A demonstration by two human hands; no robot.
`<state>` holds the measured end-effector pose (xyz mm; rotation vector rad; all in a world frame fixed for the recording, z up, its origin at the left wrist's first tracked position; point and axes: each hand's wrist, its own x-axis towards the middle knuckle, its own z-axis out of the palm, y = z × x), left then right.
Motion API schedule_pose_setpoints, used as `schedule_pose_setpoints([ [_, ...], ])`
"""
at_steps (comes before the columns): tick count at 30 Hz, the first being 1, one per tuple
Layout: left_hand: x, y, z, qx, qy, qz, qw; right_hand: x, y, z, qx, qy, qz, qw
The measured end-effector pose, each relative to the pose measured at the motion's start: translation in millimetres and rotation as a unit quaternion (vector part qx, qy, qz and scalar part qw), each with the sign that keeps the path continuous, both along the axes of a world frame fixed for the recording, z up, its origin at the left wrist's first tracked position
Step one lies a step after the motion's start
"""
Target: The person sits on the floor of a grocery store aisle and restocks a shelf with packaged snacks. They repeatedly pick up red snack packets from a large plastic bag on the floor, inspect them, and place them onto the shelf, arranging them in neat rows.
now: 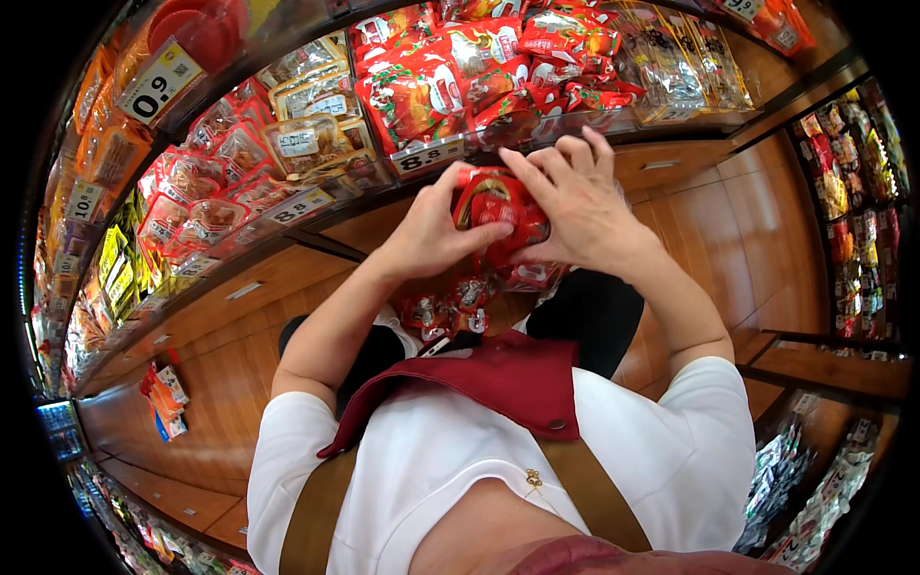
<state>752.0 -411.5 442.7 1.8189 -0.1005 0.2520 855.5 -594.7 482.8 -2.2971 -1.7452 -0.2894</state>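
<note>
Between my two hands, in front of the shelf edge, are red plastic snack packets (496,203). My left hand (449,223) grips them from the left, its thumb lying across the front. On the other side my right hand (575,201) has its thumb at their lower edge and its fingers spread over the top. Whether it bears any of their weight I cannot tell. More small red packets (449,305) lie lower down, near my knees. Just beyond my hands, red snack bags (417,100) are piled in a shelf bin behind a price tag (429,157).
Clear-topped packs (309,144) and red-edged packs (208,215) fill bins at the left. Wooden drawers (251,284) run beneath the shelf. Several packets (165,402) lie on the brown tiled floor (223,417). Another stocked rack (855,215) stands at the right.
</note>
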Motion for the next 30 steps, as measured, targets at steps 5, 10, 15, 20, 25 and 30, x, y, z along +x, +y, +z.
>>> schedule_pose_setpoints([
  [5,29.9,-2.8,22.0,0.096,-0.098,-0.005,0.99,17.7,-4.1,22.4,0.029,-0.081,-0.02,0.996],
  [10,62.1,-4.7,26.4,0.052,-0.173,-0.042,0.983,39.9,-17.6,16.2,0.084,-0.016,-0.087,0.993],
  [15,152.4,30.1,25.4,0.302,-0.08,0.113,0.943,92.2,-40.0,13.1,0.228,-0.081,-0.173,0.955],
  [20,245.8,72.2,8.6,0.518,0.124,0.244,0.81,124.7,-12.7,11.2,0.269,-0.21,-0.094,0.935],
  [25,220.5,48.9,13.9,0.556,0.083,0.211,0.799,157.3,28.1,5.0,0.272,-0.306,-0.098,0.907],
  [30,192.5,30.3,2.6,0.651,-0.061,0.205,0.728,203.9,83.2,-8.0,0.191,-0.282,-0.106,0.934],
])
